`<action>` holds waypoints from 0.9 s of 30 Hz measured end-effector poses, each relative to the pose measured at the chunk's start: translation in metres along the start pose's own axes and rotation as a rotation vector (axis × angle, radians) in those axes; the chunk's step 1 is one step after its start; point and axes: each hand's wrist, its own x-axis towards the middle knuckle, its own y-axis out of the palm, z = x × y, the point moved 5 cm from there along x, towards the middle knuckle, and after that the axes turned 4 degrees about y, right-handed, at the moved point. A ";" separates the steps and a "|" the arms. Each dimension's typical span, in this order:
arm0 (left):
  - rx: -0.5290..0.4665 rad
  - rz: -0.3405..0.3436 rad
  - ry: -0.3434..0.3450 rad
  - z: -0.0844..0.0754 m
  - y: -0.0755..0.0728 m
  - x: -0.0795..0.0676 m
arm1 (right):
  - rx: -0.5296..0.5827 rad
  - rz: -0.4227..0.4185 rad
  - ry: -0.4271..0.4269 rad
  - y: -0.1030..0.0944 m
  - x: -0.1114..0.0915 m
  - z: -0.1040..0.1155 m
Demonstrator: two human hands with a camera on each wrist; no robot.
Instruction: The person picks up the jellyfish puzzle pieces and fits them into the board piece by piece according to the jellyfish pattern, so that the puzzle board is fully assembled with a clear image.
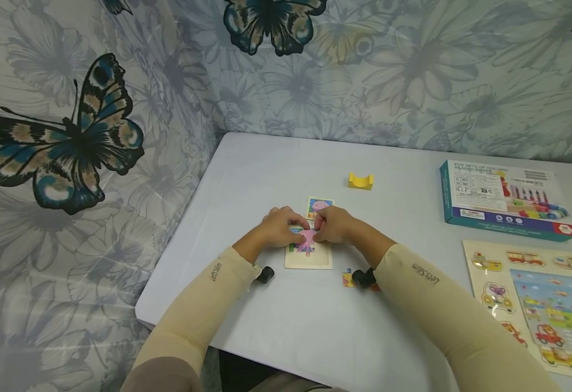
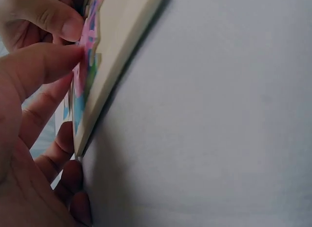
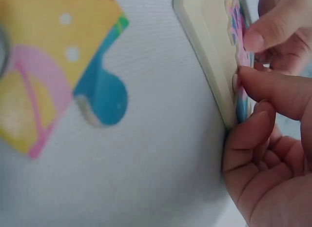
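A small wooden puzzle board (image 1: 321, 261) with a raised pale frame lies on the table in front of me. A jigsaw piece (image 1: 307, 239) with a pink figure sits in its recess. From the left, my left hand (image 1: 279, 227) holds this piece, thumb on its face and other fingers at the board's far edge. Opposite it, my right hand (image 1: 334, 225) pinches the piece's right side with thumb and curled forefinger. Just beyond the hands lies another picture piece (image 1: 320, 205) with a pink face. A yellow-and-blue jigsaw piece (image 3: 53, 66) rests near my right wrist.
A yellow curved block (image 1: 361, 182) stands farther back on the white table (image 1: 276, 163). To the right are a boxed toy set (image 1: 506, 198) and a large vehicle puzzle board (image 1: 491, 267). A patterned curtain (image 1: 388, 98) hangs behind the table.
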 end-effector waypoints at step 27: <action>0.296 -0.116 0.042 -0.022 0.008 -0.009 | -0.363 -0.230 -0.045 -0.062 -0.123 -0.112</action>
